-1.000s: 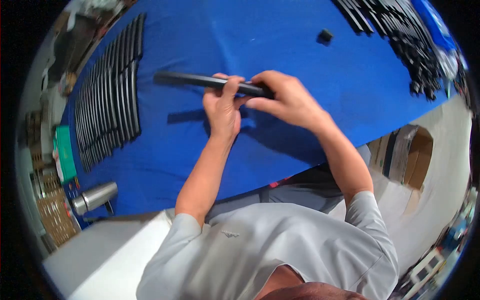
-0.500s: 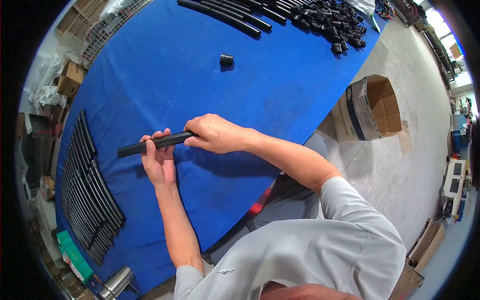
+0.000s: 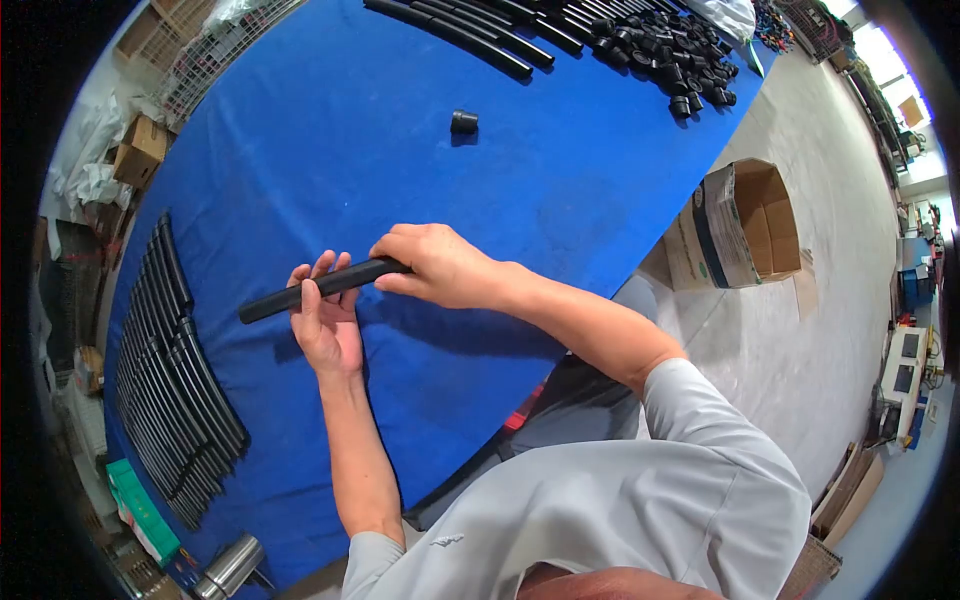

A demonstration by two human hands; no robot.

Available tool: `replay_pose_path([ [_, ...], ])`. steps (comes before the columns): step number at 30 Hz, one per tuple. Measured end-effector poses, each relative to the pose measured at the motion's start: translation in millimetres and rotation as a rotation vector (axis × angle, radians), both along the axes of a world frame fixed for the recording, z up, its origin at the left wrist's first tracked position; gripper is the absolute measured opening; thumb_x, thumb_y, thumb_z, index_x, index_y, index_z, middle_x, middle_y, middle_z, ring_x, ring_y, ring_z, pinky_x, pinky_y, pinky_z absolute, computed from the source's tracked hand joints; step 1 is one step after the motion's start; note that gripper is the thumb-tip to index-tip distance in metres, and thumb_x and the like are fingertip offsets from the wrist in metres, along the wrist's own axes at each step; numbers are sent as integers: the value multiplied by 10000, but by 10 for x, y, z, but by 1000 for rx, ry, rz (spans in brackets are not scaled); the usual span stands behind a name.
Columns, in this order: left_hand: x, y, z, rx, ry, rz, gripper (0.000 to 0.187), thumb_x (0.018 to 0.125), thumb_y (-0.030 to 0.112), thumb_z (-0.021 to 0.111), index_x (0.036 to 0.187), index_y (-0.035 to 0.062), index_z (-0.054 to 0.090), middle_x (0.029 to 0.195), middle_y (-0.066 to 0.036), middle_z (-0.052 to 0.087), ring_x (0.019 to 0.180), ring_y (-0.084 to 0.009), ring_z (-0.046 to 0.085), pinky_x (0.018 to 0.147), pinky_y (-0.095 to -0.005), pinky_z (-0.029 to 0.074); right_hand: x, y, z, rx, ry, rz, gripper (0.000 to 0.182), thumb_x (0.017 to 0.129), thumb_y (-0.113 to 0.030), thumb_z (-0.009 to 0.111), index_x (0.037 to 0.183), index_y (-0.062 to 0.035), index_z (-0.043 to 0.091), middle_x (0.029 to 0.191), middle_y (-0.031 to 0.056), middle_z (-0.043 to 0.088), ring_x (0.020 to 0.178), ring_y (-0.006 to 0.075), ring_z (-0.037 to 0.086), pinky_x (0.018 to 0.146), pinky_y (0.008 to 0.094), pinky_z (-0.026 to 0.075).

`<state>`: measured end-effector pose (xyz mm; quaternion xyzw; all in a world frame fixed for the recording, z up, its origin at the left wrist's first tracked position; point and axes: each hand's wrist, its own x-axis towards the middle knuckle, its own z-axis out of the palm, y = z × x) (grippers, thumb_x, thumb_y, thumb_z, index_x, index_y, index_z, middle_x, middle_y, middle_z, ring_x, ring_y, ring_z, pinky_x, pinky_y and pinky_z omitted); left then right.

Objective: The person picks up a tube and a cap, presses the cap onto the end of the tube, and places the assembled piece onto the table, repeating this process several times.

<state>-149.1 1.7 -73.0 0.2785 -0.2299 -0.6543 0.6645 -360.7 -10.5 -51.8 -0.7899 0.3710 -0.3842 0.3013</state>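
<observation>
A black tube (image 3: 275, 303) is held over the blue cloth, tilted slightly up to the right. My left hand (image 3: 328, 325) supports it from below near its middle, the thumb across the front and the fingers behind. At the tube's right end, my right hand (image 3: 435, 268) pinches it between thumb and fingers. Beyond my hands a single black cap (image 3: 464, 122) lies on the cloth. Rows of black tubes (image 3: 175, 370) lie at the left, and a heap of black caps (image 3: 670, 55) is at the far right beside more tubes (image 3: 460, 35).
The blue cloth (image 3: 330, 150) covers the table. An open cardboard box (image 3: 725, 235) stands on the floor to the right. A metal cylinder (image 3: 232, 568) and a green-and-white packet (image 3: 143, 512) are at the near left edge. Another cardboard box (image 3: 142, 150) is beyond the table's left side.
The view has shifted slightly. The right hand has slid back a little at the tube's end, and the left hand's fingers have loosened somewhat around it.
</observation>
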Motion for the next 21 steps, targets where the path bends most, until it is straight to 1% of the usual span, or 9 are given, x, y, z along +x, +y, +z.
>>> replay_pose_path([
  [1, 5, -1, -26, -17, -13, -20, 173, 1016, 121, 608, 1177, 66, 575, 1139, -209, 694, 1104, -377, 690, 923, -489, 624, 34, 18, -19, -86, -20, -22, 293, 881, -162, 732, 1091, 6, 617, 919, 171, 630, 841, 361, 640, 740, 459, 512],
  [4, 47, -5, -124, -42, -33, -45, 189, 1010, 114, 617, 1183, 58, 564, 1148, -225, 693, 1099, -387, 691, 919, -493, 624, 135, 90, -70, -187, 27, -79, 303, 862, -119, 743, 1100, -4, 595, 936, 156, 608, 851, 352, 634, 739, 453, 522],
  [8, 60, -9, -145, -39, -51, -34, 187, 1007, 108, 619, 1176, 52, 563, 1138, -232, 695, 1088, -385, 696, 896, -481, 636, 84, 63, -65, -56, 7, -38, 302, 887, -196, 741, 1082, 5, 627, 884, 153, 628, 782, 350, 645, 693, 440, 530],
  [11, 41, -9, -118, -53, -70, -48, 172, 1010, 111, 615, 1163, 51, 566, 1127, -231, 696, 1078, -377, 701, 877, -467, 645, 63, 15, -78, 143, -32, 0, 305, 904, -251, 724, 1054, 8, 668, 827, 152, 659, 734, 349, 657, 659, 418, 524],
  [14, 37, -15, -119, -65, -69, -62, 167, 1012, 122, 616, 1155, 51, 565, 1119, -229, 697, 1068, -372, 705, 866, -455, 649, 11, -28, 161, 847, -245, 54, 306, 912, -275, 705, 1023, 10, 698, 789, 155, 682, 717, 338, 668, 647, 396, 517],
  [15, 40, -13, -130, -68, -66, -63, 168, 1012, 127, 617, 1152, 52, 564, 1117, -229, 697, 1065, -371, 706, 863, -452, 650, -5, -29, 171, 797, -187, 72, 299, 898, -257, 725, 1056, -8, 677, 827, 151, 670, 734, 341, 665, 660, 412, 526],
  [18, 63, -23, -172, -46, -107, -21, 173, 1044, 172, 575, 1169, 54, 586, 1157, -224, 691, 1092, -360, 695, 894, -454, 629, 67, 43, -46, -77, -68, -34, 307, 875, -226, 746, 1090, -27, 652, 855, 148, 649, 748, 349, 660, 673, 432, 534],
  [19, 64, -19, -165, -37, -125, -13, 173, 1043, 171, 575, 1168, 52, 585, 1154, -225, 691, 1091, -360, 696, 885, -452, 633, 81, 42, -86, -171, 70, -45, 338, 857, -194, 758, 1122, -35, 622, 884, 144, 630, 776, 372, 650, 692, 460, 531],
  [21, 48, -4, -143, -16, -160, 8, 173, 1043, 167, 575, 1168, 48, 582, 1147, -226, 692, 1089, -360, 698, 867, -448, 639, 97, 36, -129, -82, 37, -49, 322, 851, -200, 757, 1097, -27, 642, 861, 143, 644, 735, 352, 654, 665, 443, 530],
])
